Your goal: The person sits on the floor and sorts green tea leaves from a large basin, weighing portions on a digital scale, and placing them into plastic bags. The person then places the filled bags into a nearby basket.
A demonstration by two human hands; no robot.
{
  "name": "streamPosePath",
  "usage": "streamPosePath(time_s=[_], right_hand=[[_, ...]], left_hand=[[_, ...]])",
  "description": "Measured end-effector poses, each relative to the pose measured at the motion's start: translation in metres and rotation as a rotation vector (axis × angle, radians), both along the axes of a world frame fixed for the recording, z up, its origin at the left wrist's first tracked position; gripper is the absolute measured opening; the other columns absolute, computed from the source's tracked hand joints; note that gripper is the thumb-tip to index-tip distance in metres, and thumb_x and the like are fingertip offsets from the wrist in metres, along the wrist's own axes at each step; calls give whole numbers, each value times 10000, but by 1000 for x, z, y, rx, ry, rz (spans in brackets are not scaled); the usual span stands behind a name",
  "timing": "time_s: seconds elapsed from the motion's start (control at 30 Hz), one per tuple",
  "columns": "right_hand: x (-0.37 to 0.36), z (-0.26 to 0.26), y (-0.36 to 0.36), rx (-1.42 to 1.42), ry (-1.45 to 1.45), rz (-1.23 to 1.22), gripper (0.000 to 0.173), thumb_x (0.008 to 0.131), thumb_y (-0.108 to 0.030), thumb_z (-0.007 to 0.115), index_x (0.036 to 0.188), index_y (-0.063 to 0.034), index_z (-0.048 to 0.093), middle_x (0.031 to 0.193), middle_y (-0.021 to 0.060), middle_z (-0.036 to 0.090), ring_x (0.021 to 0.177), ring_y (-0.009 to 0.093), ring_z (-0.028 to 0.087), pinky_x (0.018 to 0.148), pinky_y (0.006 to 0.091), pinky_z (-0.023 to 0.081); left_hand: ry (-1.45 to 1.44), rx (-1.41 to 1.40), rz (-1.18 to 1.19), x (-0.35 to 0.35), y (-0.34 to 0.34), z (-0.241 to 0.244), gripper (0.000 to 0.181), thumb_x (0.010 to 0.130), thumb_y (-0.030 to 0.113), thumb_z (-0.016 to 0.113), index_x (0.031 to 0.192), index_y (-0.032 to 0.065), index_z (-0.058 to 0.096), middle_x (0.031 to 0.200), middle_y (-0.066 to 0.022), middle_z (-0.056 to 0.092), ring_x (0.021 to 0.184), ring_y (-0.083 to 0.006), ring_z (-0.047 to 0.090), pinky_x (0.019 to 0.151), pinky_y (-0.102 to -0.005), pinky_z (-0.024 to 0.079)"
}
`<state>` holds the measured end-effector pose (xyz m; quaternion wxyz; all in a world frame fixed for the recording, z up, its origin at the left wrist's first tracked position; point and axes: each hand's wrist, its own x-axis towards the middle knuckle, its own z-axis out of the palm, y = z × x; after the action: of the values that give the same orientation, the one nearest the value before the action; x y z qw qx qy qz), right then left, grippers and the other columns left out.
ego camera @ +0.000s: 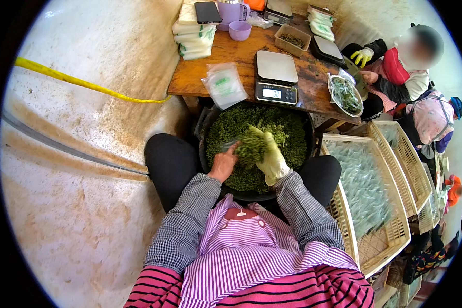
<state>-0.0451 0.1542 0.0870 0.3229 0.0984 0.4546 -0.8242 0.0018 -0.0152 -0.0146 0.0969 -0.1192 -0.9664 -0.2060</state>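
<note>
A round black tub [312,134] between my knees is filled with fine green plant material [227,121]. Over it, my gloved right hand [274,161] grips a loose clump of green plant material [251,148], somewhat blurred. My bare left hand [224,163] is close by on the left, its fingertips at the clump and at the edge of a clear plastic bag [228,145]. Most of that bag is hidden or blurred. Beyond the tub, a digital scale [277,67] with a lit display stands on the wooden table [194,79].
Flat plastic bags [225,85] overhang the table's front edge. Behind are bag stacks [194,40], a phone [208,12], a purple cup [240,30], a plastic box [292,39] and a bowl [345,94]. Crates [398,235] with filled bags stand right. A co-worker [400,65] sits at the table.
</note>
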Motion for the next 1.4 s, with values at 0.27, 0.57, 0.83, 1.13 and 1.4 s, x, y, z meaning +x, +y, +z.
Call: streamPosePath(time_s=[0.27, 0.57, 0.83, 1.13, 1.4], right_hand=[[-9, -67, -12, 527, 351, 149, 506, 867, -224, 652, 1316, -45, 502, 1316, 147, 530, 1184, 235, 517, 988, 309, 397], [5, -65, -26, 1683, 890, 496, 327, 759, -260, 680, 1080, -201, 652, 1219, 97, 570, 1147, 322, 506, 1037, 459, 325], [-17, -89, 13, 629, 220, 447, 609, 808, -98, 667, 1367, -22, 438, 1242, 100, 578, 1088, 197, 557, 932, 307, 433], [-18, -138, 6, 1124, 450, 249, 279, 862, -203, 607, 1121, -105, 641, 936, 129, 666, 842, 238, 640, 735, 345, 513], [-4, -66, 10, 614, -4, 314, 442, 927, -269, 541, 1328, -91, 483, 1152, 63, 607, 945, 192, 602, 759, 350, 490]], left_hand=[[-7, 116, -56, 6, -3, -10, 127, 675, -31, 601, 784, 34, 594, 1308, -188, 514, 780, -331, 659, 632, -410, 544], [-64, 134, -156, 13, -1, -6, 68, 722, -1, 584, 766, 51, 586, 1361, -65, 494, 777, -276, 664, 616, -377, 534], [49, 176, -213, 9, 1, 6, 36, 768, 12, 562, 792, 38, 565, 1353, -51, 500, 859, -247, 654, 634, -367, 535], [137, 181, -379, 11, 4, 10, 96, 801, 40, 556, 883, 23, 603, 1211, -71, 574, 831, -246, 639, 723, -358, 528], [147, 230, -379, 18, 9, 32, 187, 840, 87, 568, 1023, 51, 584, 736, -85, 567, 659, -243, 604, 585, -354, 505]])
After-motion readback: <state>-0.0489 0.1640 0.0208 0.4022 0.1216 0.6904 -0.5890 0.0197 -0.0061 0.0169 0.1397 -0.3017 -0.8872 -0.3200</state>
